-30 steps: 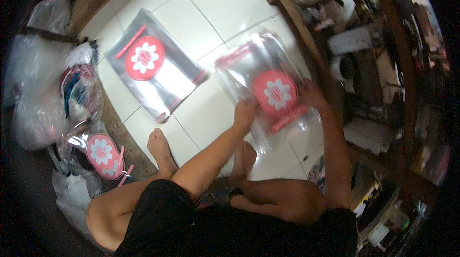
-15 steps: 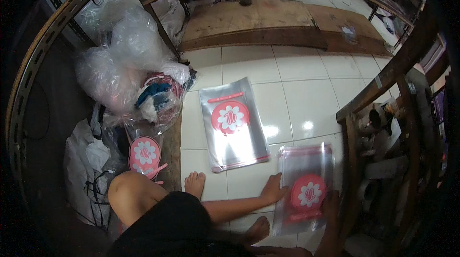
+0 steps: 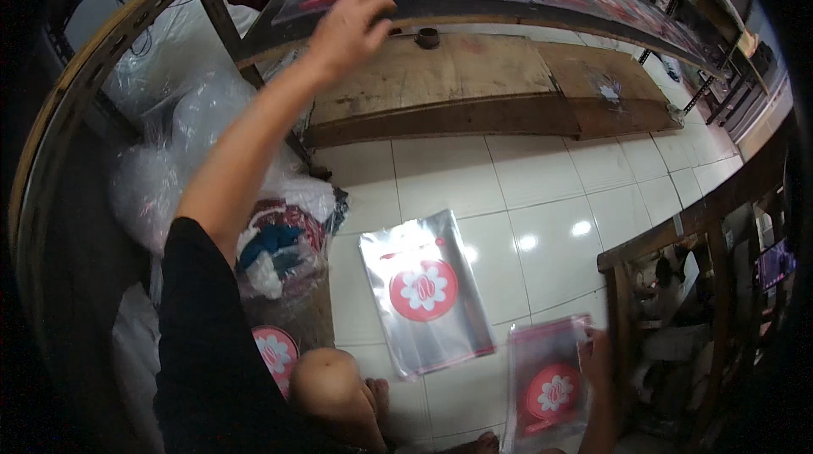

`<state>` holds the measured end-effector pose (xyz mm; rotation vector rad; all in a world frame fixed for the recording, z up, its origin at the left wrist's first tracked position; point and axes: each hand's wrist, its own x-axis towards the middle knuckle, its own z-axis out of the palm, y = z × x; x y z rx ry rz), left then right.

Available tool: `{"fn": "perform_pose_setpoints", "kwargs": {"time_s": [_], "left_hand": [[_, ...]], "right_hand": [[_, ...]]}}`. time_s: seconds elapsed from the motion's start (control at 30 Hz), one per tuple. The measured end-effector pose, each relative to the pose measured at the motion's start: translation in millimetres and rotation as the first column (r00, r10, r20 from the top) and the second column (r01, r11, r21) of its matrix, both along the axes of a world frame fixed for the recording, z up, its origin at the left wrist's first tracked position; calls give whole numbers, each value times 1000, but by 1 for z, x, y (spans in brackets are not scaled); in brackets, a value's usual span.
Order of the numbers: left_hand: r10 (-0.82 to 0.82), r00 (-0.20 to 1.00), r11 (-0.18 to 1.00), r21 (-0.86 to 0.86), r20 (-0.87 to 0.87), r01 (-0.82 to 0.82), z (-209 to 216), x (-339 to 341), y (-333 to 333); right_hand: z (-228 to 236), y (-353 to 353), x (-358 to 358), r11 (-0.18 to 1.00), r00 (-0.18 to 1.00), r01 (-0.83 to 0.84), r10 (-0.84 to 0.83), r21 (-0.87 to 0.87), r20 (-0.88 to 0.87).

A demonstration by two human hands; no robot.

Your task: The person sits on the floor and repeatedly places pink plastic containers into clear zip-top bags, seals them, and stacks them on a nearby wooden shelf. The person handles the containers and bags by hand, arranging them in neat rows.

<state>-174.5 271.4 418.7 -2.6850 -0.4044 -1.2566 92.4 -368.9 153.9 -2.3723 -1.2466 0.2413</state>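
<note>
My left hand (image 3: 349,30) is raised at the far side, above the front edge of the raised table. Its fingers are loosely curved and apart, and it holds nothing. Down at the lower right, my right hand (image 3: 598,354) has its fingers curled on the upper right edge of a clear plastic bag (image 3: 527,354) with a pink round flower print. To the left of that bag lies a stack of similar clear bags (image 3: 445,337) on the floor, its top one showing a pink circle and white flower.
Several printed clear bags lie along the raised table (image 3: 262,45). Beneath it is a low wooden platform (image 3: 500,73). Bulging plastic sacks (image 3: 203,136) and bundled cloth (image 3: 275,238) crowd the left. A wooden rack (image 3: 616,318) stands at the right, and white tiles (image 3: 440,179) cover the floor.
My left hand has left the right-hand bags and swung up to the far table. My right hand has shifted to the bag's upper right edge. The view has tilted upward.
</note>
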Motion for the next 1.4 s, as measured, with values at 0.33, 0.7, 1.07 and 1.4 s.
{"fn": "perform_pose_setpoints", "kwargs": {"time_s": [0.33,0.7,1.07,1.4], "left_hand": [[-72,773,874,-413,-630,-256,39,-23,194],[-39,832,994,-104,-554,-22,19,-26,209],[306,806,941,35,-507,-336,22,-10,173],[446,879,890,179,-165,-419,36,-31,149]], "right_hand": [[203,318,-54,902,900,-424,429,85,-70],[297,575,-58,631,761,-643,593,435,265],[318,719,-70,725,541,-676,610,-132,579],[319,674,-74,607,764,-621,328,496,555]]}}
